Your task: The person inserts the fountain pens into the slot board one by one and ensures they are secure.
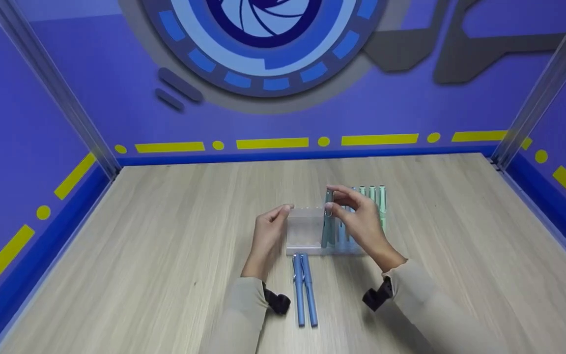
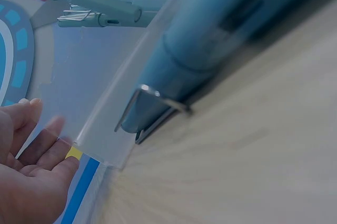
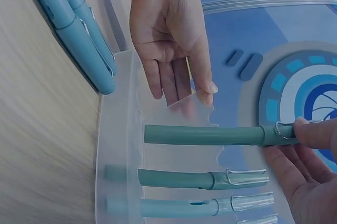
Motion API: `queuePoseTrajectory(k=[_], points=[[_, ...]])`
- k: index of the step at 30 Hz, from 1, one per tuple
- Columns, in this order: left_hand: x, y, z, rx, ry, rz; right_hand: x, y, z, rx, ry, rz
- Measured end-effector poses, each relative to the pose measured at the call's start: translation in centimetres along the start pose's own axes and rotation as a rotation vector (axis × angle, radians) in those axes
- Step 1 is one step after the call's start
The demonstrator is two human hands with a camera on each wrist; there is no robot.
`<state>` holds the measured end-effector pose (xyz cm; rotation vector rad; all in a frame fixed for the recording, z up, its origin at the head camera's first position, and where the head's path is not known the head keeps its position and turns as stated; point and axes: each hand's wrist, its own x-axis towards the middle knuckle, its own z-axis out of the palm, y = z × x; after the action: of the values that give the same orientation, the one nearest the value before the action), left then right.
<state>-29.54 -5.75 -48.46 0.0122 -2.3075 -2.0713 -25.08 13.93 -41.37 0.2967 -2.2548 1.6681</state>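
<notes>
A blue printed back wall [image 1: 91, 88] and matching side walls [image 1: 27, 98] close off the far and side edges of the wood-grain tabletop [image 1: 140, 236]. Broad stretches of wood run from the work to both side edges, and a narrower stretch to the rear one. Two beige sleeves [image 1: 241, 305] reach in from the near edge, well apart, with wood showing between them.

Between the hands stands the translucent pen rack [image 1: 305, 228], well in from every edge of the tabletop. The left hand [image 1: 269, 233] pinches its upper left corner between thumb and fingers. The right hand [image 1: 364, 223] pinches the dark green pen [image 3: 205, 135] near its clip end, thumb against fingertips. That pen is held in front of the back panel, its lower end by the rack's base ledge; whether it touches there I cannot tell. Plain panel with a scalloped edge shows between it and the left hand.

Just to its right, another dark green pen [image 3: 176, 179] stands in the rack, then blue pens [image 3: 181, 207], then light green pens [image 1: 382, 199] at the right end.

A pair of blue pens [image 1: 299, 292] lies side by side before the rack's front edge, wire clips [image 2: 150, 92] toward it. Black wrist cameras [image 1: 278, 303] sit at the cuffs, beside these pens on either side.
</notes>
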Motion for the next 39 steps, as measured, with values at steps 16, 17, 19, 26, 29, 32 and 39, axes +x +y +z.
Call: queuePoseTrajectory(k=[16,17,19,26,29,32,39], points=[[-0.2,0.0,0.0,-0.02,-0.001,0.031,0.0,1.0,0.4,-0.044,0.041,-0.05],[-0.2,0.0,0.0,-0.019,-0.001,0.034,0.0,1.1,0.5,-0.052,0.04,-0.046],[-0.3,0.0,0.0,-0.028,0.001,0.026,0.0,1.2,0.5,-0.058,0.036,-0.036],[-0.3,0.1,0.1,-0.05,0.004,0.01,0.0,1.5,0.6,-0.074,0.016,-0.009],[-0.2,0.1,0.1,-0.036,0.01,0.01,-0.1,1.6,0.7,-0.091,0.002,0.008],[-0.2,0.1,0.1,-0.04,0.014,0.002,-0.1,1.7,0.7,-0.108,-0.008,0.025],[-0.2,0.1,0.1,-0.049,0.015,-0.008,0.1,1.8,0.7,-0.155,-0.046,0.046]])
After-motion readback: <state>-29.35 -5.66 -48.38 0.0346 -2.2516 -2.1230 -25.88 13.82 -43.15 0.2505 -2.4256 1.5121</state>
